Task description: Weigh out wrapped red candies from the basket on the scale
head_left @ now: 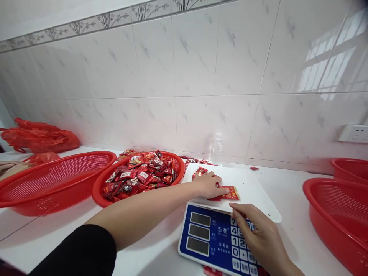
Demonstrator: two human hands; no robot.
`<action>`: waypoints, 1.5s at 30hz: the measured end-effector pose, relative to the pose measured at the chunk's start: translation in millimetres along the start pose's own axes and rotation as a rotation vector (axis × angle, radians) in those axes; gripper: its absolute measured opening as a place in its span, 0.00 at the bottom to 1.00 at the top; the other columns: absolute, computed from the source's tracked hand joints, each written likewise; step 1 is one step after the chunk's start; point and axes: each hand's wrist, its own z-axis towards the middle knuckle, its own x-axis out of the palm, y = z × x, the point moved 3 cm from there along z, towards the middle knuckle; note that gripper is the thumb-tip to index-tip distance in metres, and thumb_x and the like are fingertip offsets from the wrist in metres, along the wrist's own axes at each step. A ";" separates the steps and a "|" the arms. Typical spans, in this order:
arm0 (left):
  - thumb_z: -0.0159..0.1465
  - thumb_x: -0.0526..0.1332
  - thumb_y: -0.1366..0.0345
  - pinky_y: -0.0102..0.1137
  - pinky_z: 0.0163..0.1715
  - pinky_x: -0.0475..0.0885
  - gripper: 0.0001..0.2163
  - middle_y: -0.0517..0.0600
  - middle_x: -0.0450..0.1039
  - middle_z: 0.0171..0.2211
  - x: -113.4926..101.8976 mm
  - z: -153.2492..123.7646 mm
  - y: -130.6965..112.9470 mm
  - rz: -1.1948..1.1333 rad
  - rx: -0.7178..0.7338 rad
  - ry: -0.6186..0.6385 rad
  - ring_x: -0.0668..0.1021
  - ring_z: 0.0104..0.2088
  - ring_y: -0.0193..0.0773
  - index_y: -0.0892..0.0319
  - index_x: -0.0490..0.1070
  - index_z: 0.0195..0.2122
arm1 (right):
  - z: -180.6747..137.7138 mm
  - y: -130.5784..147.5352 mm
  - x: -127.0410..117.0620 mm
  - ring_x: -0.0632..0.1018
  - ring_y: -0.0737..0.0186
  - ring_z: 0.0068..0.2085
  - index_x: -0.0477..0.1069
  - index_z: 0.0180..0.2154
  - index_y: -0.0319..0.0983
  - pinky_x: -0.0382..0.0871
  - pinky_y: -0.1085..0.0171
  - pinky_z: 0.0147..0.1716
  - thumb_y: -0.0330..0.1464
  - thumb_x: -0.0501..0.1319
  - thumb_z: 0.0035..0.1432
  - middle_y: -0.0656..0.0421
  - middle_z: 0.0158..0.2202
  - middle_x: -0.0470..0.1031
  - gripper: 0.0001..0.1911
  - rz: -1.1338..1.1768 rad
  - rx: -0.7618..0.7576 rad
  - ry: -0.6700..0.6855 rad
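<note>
My left hand [208, 185] reaches across the white weighing pan [250, 188], its fingers curled over several small red candy packets [230, 193]. Part of these packets is hidden under the fingers. My right hand [257, 230] hovers over the keypad of the blue electronic scale [221, 239], thumb and fingertips pressed together; anything between them is too small to make out. The scale's three display windows look blank. To the left of the pan, a round red basket [99, 188] is heaped with wrapped candies [143, 174].
A large red colander [57, 174] stands at far left, in front of red plastic bags [40, 136]. Another red basket [319, 195] is at right. Behind the pan are a clear bottle [217, 149] and red wrappers. A tiled wall [195, 119] with a socket [355, 133] backs the table.
</note>
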 end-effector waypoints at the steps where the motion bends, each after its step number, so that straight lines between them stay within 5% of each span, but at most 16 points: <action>1: 0.60 0.49 0.41 0.54 0.53 0.61 0.29 0.58 0.62 0.60 -1.4 1.7 2.6 -0.016 0.000 -0.024 0.67 0.57 0.58 0.52 0.66 0.56 | 0.0 0.0 0.1 0.78 0.61 0.38 0.71 0.44 0.43 0.74 0.63 0.36 0.33 0.54 0.64 0.58 0.36 0.77 0.10 0.002 0.009 0.005; 7: 0.63 0.52 0.61 0.38 0.60 0.57 0.23 0.53 0.57 0.63 -25.1 9.5 29.2 -0.048 -0.002 -0.178 0.61 0.62 0.46 0.57 0.58 0.60 | 1.6 1.1 -1.0 0.79 0.59 0.37 0.72 0.43 0.42 0.76 0.62 0.34 0.34 0.54 0.64 0.55 0.36 0.78 0.11 -0.016 -0.027 0.004; 14: 0.59 0.50 0.38 0.47 0.58 0.56 0.34 0.57 0.58 0.62 -21.1 4.5 40.0 -0.052 -0.020 -0.115 0.58 0.62 0.54 0.56 0.61 0.59 | 1.1 1.6 -0.2 0.79 0.61 0.36 0.72 0.43 0.42 0.76 0.63 0.34 0.33 0.54 0.64 0.58 0.35 0.78 0.10 -0.026 -0.036 -0.003; 22: 0.62 0.48 0.40 0.37 0.51 0.65 0.28 0.54 0.71 0.50 -17.9 4.7 39.5 -0.080 0.069 -0.095 0.72 0.51 0.46 0.56 0.71 0.47 | 1.9 2.0 -1.3 0.79 0.62 0.36 0.71 0.44 0.42 0.76 0.64 0.34 0.32 0.54 0.64 0.57 0.35 0.78 0.10 -0.030 -0.051 0.006; 30: 0.53 0.50 0.32 0.52 0.58 0.52 0.41 0.54 0.50 0.66 -14.3 -13.6 28.6 0.042 0.160 0.064 0.53 0.64 0.59 0.46 0.54 0.64 | -0.4 1.0 0.5 0.79 0.62 0.36 0.71 0.44 0.42 0.75 0.65 0.34 0.30 0.54 0.64 0.58 0.34 0.77 0.10 0.000 -0.062 0.025; 37: 0.60 0.48 0.40 0.46 0.50 0.64 0.29 0.56 0.70 0.52 -4.9 -17.4 12.7 0.232 0.194 -0.177 0.70 0.51 0.53 0.54 0.65 0.55 | -3.0 2.9 3.6 0.77 0.63 0.36 0.70 0.44 0.44 0.73 0.66 0.33 0.32 0.55 0.64 0.59 0.35 0.77 0.09 0.022 -0.019 0.023; 45: 0.60 0.54 0.51 0.40 0.39 0.68 0.16 0.56 0.76 0.39 -10.7 -9.7 9.1 0.205 0.111 -0.329 0.75 0.42 0.51 0.57 0.71 0.40 | -4.9 -0.8 3.9 0.78 0.64 0.36 0.69 0.46 0.44 0.73 0.67 0.34 0.29 0.55 0.63 0.60 0.35 0.77 0.10 0.027 -0.068 0.031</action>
